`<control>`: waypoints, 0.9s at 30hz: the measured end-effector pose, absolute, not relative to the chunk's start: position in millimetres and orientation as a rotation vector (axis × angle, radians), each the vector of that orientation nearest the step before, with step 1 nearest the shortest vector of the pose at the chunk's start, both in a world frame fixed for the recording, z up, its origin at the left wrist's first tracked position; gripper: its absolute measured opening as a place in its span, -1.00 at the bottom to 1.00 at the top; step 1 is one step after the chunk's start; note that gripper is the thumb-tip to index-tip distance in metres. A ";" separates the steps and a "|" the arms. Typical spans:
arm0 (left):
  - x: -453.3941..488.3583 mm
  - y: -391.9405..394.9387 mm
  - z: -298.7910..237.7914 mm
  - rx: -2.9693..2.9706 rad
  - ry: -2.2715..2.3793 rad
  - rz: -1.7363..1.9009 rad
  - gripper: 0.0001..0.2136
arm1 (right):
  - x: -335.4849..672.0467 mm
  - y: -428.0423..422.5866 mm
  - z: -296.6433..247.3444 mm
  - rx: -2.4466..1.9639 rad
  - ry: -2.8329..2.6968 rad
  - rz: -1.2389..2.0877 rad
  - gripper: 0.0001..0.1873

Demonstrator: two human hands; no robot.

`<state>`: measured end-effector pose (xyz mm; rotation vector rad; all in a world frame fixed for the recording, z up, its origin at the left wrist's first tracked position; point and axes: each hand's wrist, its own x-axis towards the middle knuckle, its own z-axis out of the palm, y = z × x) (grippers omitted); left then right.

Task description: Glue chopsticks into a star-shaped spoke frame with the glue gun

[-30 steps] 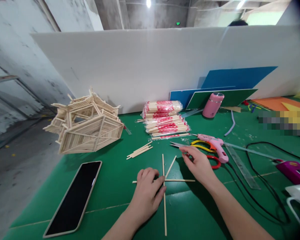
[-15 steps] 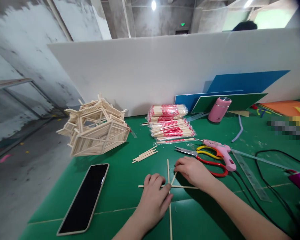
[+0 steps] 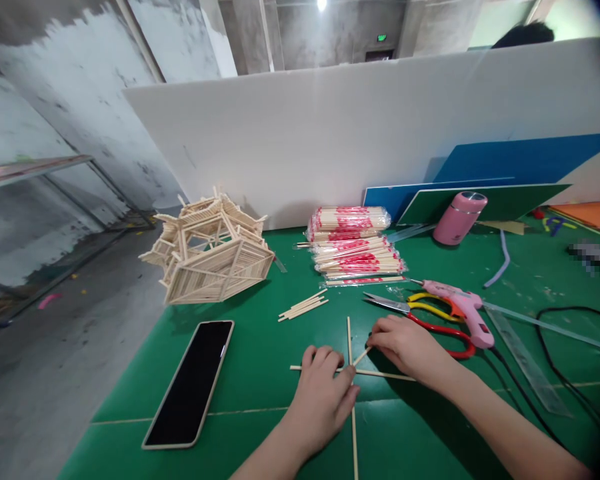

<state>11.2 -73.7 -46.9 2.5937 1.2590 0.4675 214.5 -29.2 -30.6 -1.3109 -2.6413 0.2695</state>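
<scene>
Three thin wooden sticks (image 3: pixel 351 337) lie crossed in a star shape on the green table (image 3: pixel 260 347). My left hand (image 3: pixel 325 393) rests on the crossing point with its fingers curled, pressing the sticks down. My right hand (image 3: pixel 405 343) pinches the upper end of the diagonal stick (image 3: pixel 363 357) just right of the crossing. Scissors with yellow and red handles (image 3: pixel 420 313) lie just beyond my right hand.
A stick-built model house (image 3: pixel 213 253) stands at the table's left edge, a black phone (image 3: pixel 193 383) in front of it. Wrapped stick bundles (image 3: pixel 353 247), loose short sticks (image 3: pixel 304 307), a pink glue gun (image 3: pixel 460 307), a ruler (image 3: pixel 525 360), black cables (image 3: pixel 575 320) and a pink bottle (image 3: pixel 460 217) lie around.
My right hand has drawn back from the scissors to the sticks and taken hold of the diagonal stick's end. The view has shifted left and slightly down. My left hand stays on the crossing.
</scene>
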 end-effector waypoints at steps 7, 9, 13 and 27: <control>11.2 -73.4 -46.1 2.612 1.265 0.487 -0.83 | 211.6 -25.1 -26.1 -1.354 -2.698 0.212 -0.76; 11.0 -72.7 -46.3 2.614 1.267 0.480 -0.83 | 210.2 -22.6 -24.5 -1.379 -2.720 0.162 -0.78; 10.2 -70.8 -46.7 2.623 1.261 0.465 -0.82 | 209.8 -18.2 -24.5 -1.415 -2.702 0.108 -0.86; 6.9 -59.5 -40.4 2.498 1.279 0.556 -0.83 | 216.2 -14.6 -22.5 -1.394 -2.700 0.243 -0.85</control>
